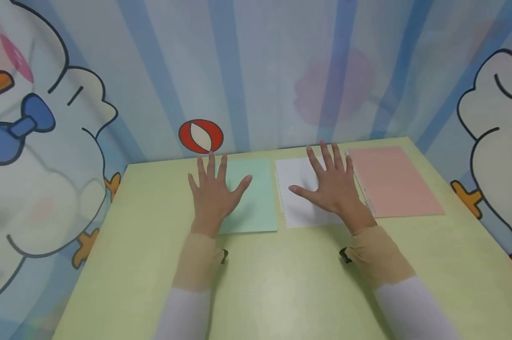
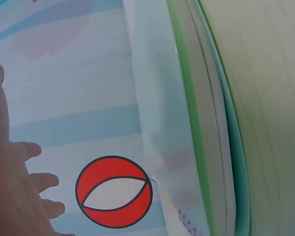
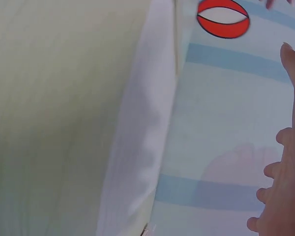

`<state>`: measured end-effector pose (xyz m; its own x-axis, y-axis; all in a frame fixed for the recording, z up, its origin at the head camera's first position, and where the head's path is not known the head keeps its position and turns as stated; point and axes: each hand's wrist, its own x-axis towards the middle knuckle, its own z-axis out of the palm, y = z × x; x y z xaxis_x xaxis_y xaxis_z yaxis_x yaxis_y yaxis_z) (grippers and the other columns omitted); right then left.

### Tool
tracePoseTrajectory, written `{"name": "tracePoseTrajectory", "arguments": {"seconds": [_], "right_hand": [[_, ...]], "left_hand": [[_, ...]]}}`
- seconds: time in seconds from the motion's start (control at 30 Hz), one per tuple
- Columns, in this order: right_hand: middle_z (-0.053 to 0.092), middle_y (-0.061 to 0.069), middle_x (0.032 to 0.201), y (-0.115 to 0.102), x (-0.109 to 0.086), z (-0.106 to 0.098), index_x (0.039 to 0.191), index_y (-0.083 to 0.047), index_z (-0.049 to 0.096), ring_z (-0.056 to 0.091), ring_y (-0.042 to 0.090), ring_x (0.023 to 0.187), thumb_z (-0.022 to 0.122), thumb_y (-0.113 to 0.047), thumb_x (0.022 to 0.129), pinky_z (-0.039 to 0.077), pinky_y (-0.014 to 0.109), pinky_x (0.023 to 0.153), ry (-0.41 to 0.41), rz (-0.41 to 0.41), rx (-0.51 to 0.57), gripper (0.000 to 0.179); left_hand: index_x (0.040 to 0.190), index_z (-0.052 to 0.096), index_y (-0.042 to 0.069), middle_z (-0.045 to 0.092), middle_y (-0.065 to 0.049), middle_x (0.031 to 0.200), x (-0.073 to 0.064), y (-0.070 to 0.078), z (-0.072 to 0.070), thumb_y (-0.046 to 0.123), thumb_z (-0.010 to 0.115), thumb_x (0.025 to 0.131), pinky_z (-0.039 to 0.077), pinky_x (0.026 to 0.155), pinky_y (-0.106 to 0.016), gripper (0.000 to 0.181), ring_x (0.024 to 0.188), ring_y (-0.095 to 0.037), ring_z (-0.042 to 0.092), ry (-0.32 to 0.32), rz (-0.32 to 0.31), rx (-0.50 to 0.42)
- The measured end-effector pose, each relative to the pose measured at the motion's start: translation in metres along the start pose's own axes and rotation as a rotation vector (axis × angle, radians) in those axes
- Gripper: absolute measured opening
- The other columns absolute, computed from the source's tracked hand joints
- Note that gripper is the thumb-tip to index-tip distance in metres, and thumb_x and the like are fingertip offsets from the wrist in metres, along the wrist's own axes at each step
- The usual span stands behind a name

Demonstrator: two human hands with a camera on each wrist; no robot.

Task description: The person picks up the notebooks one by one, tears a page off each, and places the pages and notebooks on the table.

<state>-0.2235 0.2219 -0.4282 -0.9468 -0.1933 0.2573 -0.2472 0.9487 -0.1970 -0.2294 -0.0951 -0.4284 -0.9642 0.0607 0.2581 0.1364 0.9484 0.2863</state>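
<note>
My left hand (image 1: 213,196) hovers with fingers spread over the left part of a mint-green spiral notebook (image 1: 256,198). In the left wrist view the notebook's edge (image 2: 226,147) shows its stacked pages, and the hand (image 2: 10,167) is at the left side. My right hand (image 1: 334,189), also spread wide, is above a white spiral-edged sheet or pad (image 1: 294,208). The right wrist view shows the white pad (image 3: 137,123) lying flat, apart from the hand (image 3: 287,182). Neither hand holds anything.
A pink notebook (image 1: 396,182) lies right of the white pad on the pale yellow-green table (image 1: 281,283). Behind stands a blue-striped backdrop (image 1: 264,71) printed with cartoon birds and a red-and-white ball (image 1: 188,134). Dark wrist-mounted pieces (image 1: 345,255) stick out below the sleeves.
</note>
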Motion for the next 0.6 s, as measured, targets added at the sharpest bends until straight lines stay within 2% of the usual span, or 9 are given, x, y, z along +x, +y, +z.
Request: {"name": "tracePoseTrajectory", "arguments": {"seconds": [0.13,0.3,0.6], "right_hand": [[-0.014,0.004,0.178,0.0031,-0.0011,-0.006,0.172,-0.029,0.002,-0.019,0.031,0.162,0.044,-0.09,0.089,-0.003,0.07,0.124,0.022,0.026,0.025,0.112],[-0.013,0.005,0.178,0.0079,-0.0014,-0.0088,0.172,-0.03,0.0,-0.017,0.033,0.162,0.043,-0.09,0.09,-0.003,0.07,0.124,0.027,0.036,0.033,0.111],[-0.007,0.008,0.178,0.0055,0.004,0.0006,0.173,-0.025,0.01,-0.017,0.031,0.162,0.046,-0.087,0.091,-0.002,0.069,0.124,-0.008,0.004,0.065,0.109]], "left_hand": [[0.172,0.018,0.024,0.008,-0.012,0.178,-0.0008,-0.0037,-0.0002,0.088,0.032,0.095,0.003,0.122,-0.073,0.102,0.163,-0.04,-0.006,-0.015,-0.019,-0.046],[0.172,0.018,0.023,0.009,-0.012,0.178,0.0009,-0.0025,0.0048,0.088,0.03,0.095,0.002,0.123,-0.073,0.102,0.163,-0.039,-0.006,-0.027,-0.005,-0.076],[0.172,0.018,0.022,0.008,-0.014,0.178,0.0052,-0.0026,0.0071,0.086,0.033,0.096,0.003,0.123,-0.072,0.1,0.163,-0.039,-0.005,-0.079,-0.023,-0.076]]}}
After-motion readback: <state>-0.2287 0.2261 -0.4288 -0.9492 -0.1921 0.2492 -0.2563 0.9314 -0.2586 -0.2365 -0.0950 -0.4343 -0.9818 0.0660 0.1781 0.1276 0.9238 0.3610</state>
